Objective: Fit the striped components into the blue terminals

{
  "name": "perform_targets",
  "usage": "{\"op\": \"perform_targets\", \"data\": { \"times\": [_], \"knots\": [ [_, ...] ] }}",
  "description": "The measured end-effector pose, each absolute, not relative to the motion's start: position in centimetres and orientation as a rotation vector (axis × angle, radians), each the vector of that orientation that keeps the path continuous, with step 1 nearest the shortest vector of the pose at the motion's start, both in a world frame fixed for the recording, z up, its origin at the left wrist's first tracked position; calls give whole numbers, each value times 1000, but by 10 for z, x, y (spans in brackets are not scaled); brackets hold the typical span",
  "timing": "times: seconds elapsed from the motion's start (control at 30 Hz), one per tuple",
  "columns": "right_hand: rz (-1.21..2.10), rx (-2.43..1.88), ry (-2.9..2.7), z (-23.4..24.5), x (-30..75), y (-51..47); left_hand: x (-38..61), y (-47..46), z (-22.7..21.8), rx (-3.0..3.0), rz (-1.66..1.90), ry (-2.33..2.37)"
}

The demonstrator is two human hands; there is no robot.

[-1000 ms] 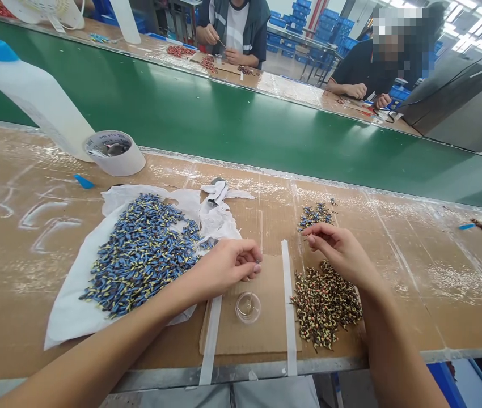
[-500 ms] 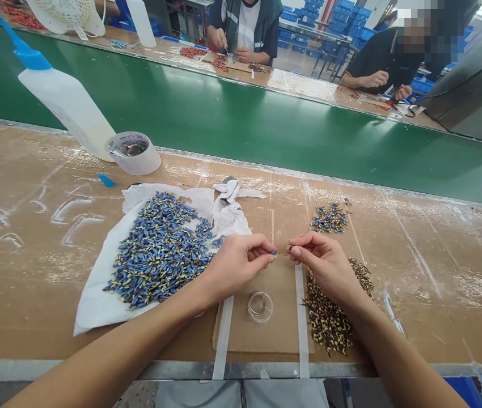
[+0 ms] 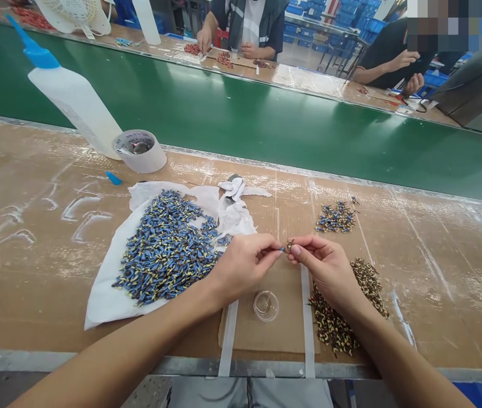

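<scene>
My left hand (image 3: 252,260) pinches a small blue piece (image 3: 282,249) between thumb and fingertips. Facing it, my right hand (image 3: 324,263) pinches a tiny dark and yellow piece (image 3: 290,245). The two pieces meet or nearly touch; the exact contact is too small to make out. Left of my hands, a large heap of blue, yellow and dark pieces (image 3: 168,249) lies on a white cloth (image 3: 109,289). Partly behind my right wrist is a heap of dark and yellow pieces (image 3: 334,323). A small clear cup (image 3: 266,306) stands below my hands on a cardboard sheet (image 3: 275,337).
A smaller pile of blue and yellow pieces (image 3: 335,217) lies at the right. Behind the cloth stand a tape roll (image 3: 145,158) and a white squeeze bottle (image 3: 75,107). Beyond the green strip (image 3: 207,107), two people work at another bench.
My hands have come closer together, bringing the blue piece up to the dark and yellow one. The view has shifted slightly. Across the strip, one person's hand has moved to a red pile.
</scene>
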State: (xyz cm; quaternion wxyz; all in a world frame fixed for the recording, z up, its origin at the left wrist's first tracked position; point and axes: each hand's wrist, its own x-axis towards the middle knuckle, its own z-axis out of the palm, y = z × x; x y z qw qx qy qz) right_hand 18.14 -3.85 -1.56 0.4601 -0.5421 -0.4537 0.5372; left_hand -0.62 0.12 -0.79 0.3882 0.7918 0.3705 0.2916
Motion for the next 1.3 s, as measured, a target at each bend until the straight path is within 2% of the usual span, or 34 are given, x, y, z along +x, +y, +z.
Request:
{"op": "perform_targets", "data": {
  "times": [0.23, 0.5, 0.77, 1.3],
  "knots": [
    [1187, -1366, -1245, -7, 174, -44, -5, -1, -11, 2069, 788, 989],
    [1207, -1386, -1266, -6, 175, -45, -7, 1, -14, 2330, 870, 901],
    [1243, -1358, -1341, -10, 176, -47, -13, -1, -16, 2748, 735, 876],
    [1164, -1372, -1633, -10, 180, -50, -10, -1, -13, 2490, 721, 798]
  ]
}}
